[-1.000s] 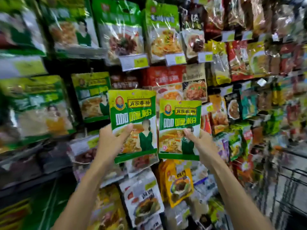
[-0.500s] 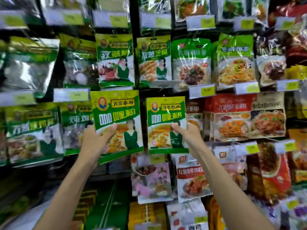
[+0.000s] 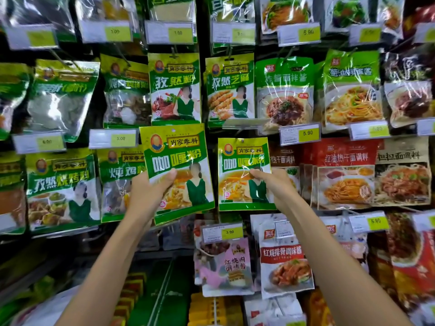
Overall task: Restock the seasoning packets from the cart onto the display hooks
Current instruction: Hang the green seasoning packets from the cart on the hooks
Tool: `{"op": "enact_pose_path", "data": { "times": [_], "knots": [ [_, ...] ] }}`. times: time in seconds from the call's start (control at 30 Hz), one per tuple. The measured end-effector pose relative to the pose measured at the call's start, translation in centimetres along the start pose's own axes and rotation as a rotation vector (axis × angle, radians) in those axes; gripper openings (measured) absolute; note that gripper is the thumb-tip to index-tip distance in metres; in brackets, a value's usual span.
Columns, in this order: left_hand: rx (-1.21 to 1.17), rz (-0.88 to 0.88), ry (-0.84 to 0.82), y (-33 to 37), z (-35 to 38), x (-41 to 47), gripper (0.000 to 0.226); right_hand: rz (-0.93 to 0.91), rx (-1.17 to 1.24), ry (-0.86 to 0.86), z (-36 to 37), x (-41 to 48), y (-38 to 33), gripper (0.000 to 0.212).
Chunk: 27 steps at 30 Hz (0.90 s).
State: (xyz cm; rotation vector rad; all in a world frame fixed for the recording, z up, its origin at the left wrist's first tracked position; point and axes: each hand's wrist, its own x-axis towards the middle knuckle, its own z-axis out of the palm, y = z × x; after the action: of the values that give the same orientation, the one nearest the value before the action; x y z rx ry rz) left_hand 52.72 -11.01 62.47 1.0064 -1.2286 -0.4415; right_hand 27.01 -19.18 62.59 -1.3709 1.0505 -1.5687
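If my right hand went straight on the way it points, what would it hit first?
Probably the cumin sesame packet on the row above: the right hand, pinching a curry packet, points up and left toward it. Depth is unclear; the clear tag holder may come first.

A dark store display wall (image 3: 203, 27) fills the view. Yellow-and-white price tags (image 3: 299, 135) run across it in rows. White glare speckles glossy plastic.

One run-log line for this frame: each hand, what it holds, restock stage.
left hand: holds tilted green packet | right hand: pinches upright matching packet | hung: cannot tell for either | stage: presenting packets for hanging
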Motion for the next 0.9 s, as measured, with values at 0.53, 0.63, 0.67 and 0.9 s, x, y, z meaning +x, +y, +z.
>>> {"op": "enact_pose_path", "data": {
  "times": [0.53, 0.63, 0.67, 0.9],
  "knots": [
    [-0.061, 0.151, 0.012, -1.2, 1.8, 1.5, 0.020, 0.049, -0.349, 0.062, 2.7, 5.3, 0.1, 0.059],
    [-0.097, 0.157, 0.011, -1.2, 2.0, 1.2, 0.027, 0.066, -0.380, 0.046, 2.6, 5.9, 0.7, 0.057],
    [-0.116, 0.149, -0.002, -1.3, 2.1, 1.2, 0.025, 0.049, -0.391, 0.049, 2.5, 5.9, 1.0, 0.052],
    [-0.228, 0.078, -0.200, -2.1, 3.8, 0.5, 0.024, -0.368, -0.255, 0.264, 1.5, 0.5, 1.7, 0.023]
  ]
}}
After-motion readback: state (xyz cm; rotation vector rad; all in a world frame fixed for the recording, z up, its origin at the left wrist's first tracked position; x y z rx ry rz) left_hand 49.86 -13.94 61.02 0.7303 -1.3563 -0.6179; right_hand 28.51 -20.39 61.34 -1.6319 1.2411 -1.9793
